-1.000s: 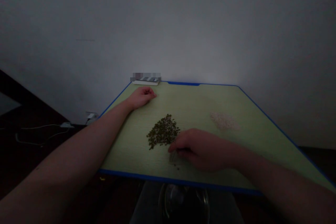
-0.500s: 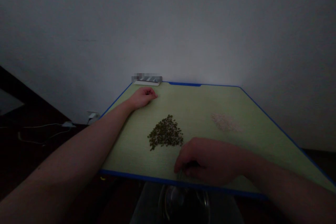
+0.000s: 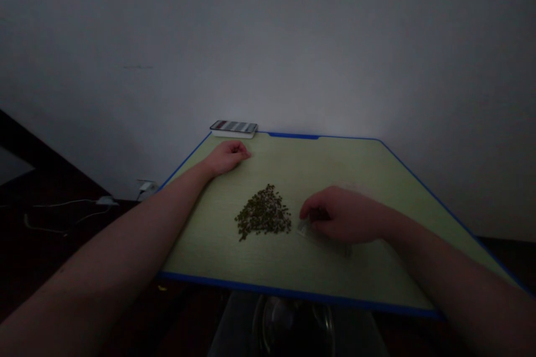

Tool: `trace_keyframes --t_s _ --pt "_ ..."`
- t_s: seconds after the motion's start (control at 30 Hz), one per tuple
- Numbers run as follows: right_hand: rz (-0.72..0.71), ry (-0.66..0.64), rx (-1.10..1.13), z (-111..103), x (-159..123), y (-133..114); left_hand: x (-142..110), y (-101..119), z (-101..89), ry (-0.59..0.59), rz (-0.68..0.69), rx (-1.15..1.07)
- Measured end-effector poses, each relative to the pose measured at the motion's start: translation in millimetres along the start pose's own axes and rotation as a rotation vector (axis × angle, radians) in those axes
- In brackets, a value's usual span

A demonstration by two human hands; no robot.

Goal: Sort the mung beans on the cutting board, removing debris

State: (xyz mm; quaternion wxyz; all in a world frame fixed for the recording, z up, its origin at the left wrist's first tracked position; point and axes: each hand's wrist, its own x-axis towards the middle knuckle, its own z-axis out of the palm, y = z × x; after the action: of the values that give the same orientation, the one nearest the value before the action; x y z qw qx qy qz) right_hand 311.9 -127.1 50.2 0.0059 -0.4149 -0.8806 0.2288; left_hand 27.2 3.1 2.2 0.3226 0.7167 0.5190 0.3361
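Observation:
My right hand point(image 3: 341, 215) is closed in a pinch on a clear plastic piece point(image 3: 302, 228), faint and see-through, just above the table right of the bean pile. Small green beans, apparently mung beans point(image 3: 264, 212), lie in a loose heap with paler bits among them. Behind my right hand, a pale scatter of grains point(image 3: 354, 185) is mostly covered from sight. My left hand point(image 3: 229, 157) rests at the table's far left, its fingers curled in loosely, with nothing visible in them.
The pale green table point(image 3: 234, 262) has a blue rim and stands against a wall. A phone point(image 3: 233, 126) lies on a white block at the far left corner. A clear round bowl point(image 3: 268, 326) sits below the near edge. Cables and a plug point(image 3: 146, 186) are left of the table.
My right hand has moved up and away from the near edge, carrying the clear plastic piece, and now covers most of the pale grains. My left hand stays put.

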Motion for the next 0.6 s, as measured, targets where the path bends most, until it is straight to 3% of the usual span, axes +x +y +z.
trace_keyframes --t_s 0.13,0.27,0.43,0.6 --pt "0.031 0.049 0.010 3.3 4.1 0.8 -0.3 1.3 0.0 0.012 0.009 0.016" --pt "-0.027 0.080 0.023 6.8 7.0 2.2 -0.5 2.8 0.5 0.005 0.004 0.011" --pt "-0.078 0.055 0.057 9.4 7.2 1.7 0.5 1.0 1.3 -0.002 0.007 -0.016" --pt "-0.011 0.013 0.012 1.4 0.1 -1.1 -0.3 1.5 0.8 0.003 0.001 -0.002"
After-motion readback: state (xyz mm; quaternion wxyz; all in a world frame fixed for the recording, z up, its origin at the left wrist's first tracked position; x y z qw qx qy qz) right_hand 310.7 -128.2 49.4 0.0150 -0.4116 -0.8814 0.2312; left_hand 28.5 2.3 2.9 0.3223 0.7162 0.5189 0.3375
